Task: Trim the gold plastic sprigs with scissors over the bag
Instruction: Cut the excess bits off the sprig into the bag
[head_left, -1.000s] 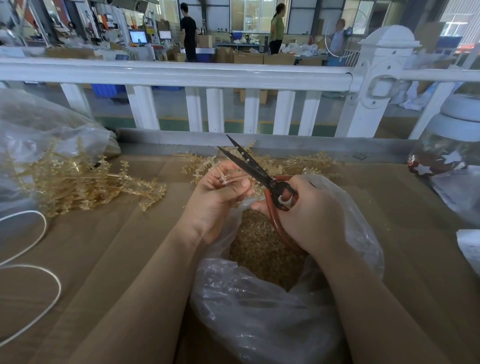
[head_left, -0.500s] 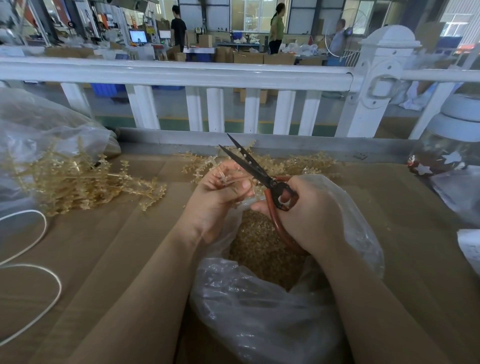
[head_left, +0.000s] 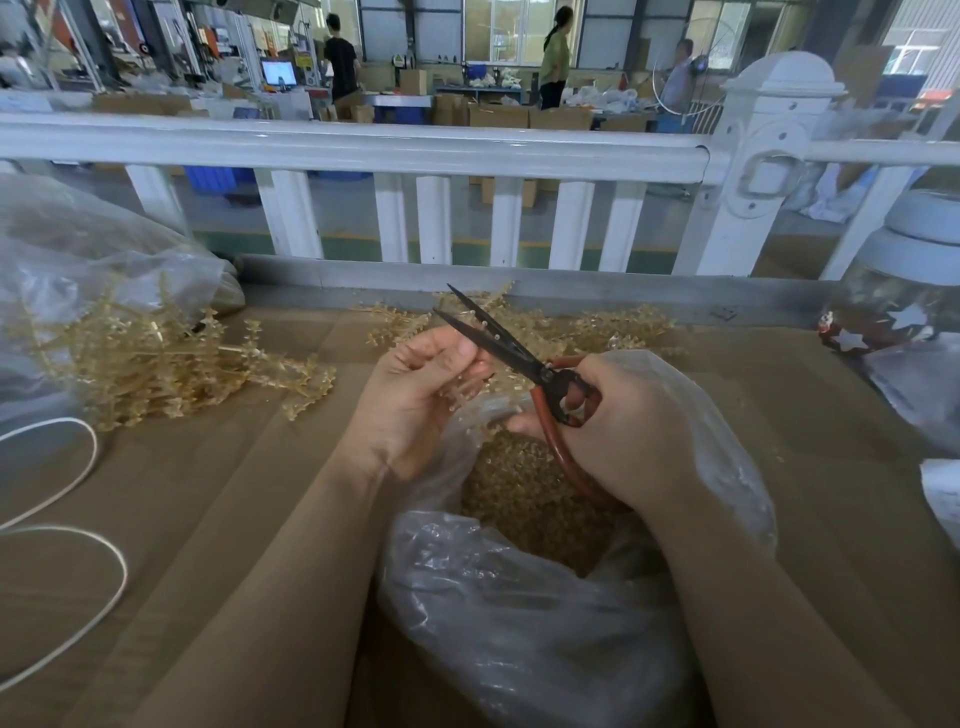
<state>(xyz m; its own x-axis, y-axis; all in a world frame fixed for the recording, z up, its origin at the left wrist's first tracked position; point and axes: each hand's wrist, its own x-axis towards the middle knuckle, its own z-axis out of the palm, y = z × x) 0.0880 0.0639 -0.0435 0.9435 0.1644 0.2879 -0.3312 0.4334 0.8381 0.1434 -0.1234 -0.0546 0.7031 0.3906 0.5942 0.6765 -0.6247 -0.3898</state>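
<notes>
My right hand (head_left: 631, 428) grips red-handled scissors (head_left: 511, 351), whose dark blades stand open and point up and left. My left hand (head_left: 415, 395) pinches a small gold sprig piece (head_left: 465, 392) beside the blades, over the mouth of a clear plastic bag (head_left: 519, 623). The bag holds a heap of gold trimmings (head_left: 519, 483). A pile of untrimmed gold sprigs (head_left: 156, 364) lies on the cardboard to the left. More gold sprigs (head_left: 571, 325) lie behind my hands.
A second clear bag (head_left: 78, 249) sits at the far left, and a white cord (head_left: 78, 545) loops over the cardboard table (head_left: 234, 493). A glass jar with stars (head_left: 893, 312) stands at the right. A white railing (head_left: 363, 150) runs behind the table.
The scissor blades have narrowed a little and shifted slightly down beside my left fingers. Both hands stay over the bag.
</notes>
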